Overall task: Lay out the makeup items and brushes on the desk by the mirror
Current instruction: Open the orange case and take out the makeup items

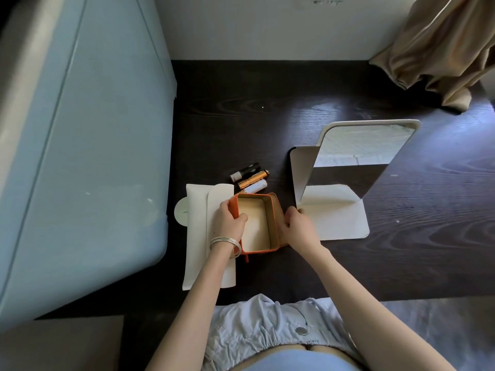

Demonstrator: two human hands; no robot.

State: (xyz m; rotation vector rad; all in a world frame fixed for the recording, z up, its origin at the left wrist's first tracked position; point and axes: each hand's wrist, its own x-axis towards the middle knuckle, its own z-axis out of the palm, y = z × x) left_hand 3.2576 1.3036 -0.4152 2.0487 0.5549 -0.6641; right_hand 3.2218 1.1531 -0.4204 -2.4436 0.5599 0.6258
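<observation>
Gripping the empty orange case [258, 223] by its walls, left hand [229, 223] and right hand [299, 226] may knock the tubes [250, 178] rolling toward the mirror [353, 162].

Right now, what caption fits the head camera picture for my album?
Two hands hold an open orange case beside the mirror, three small tubes behind it.

- Your table [294, 97] is dark brown with wood grain.
- Your case [273, 199] is orange outside, cream inside.
- Your mirror [345, 162] has a white frame.
- Your tubes [251, 178]: black, gold, white.
</observation>
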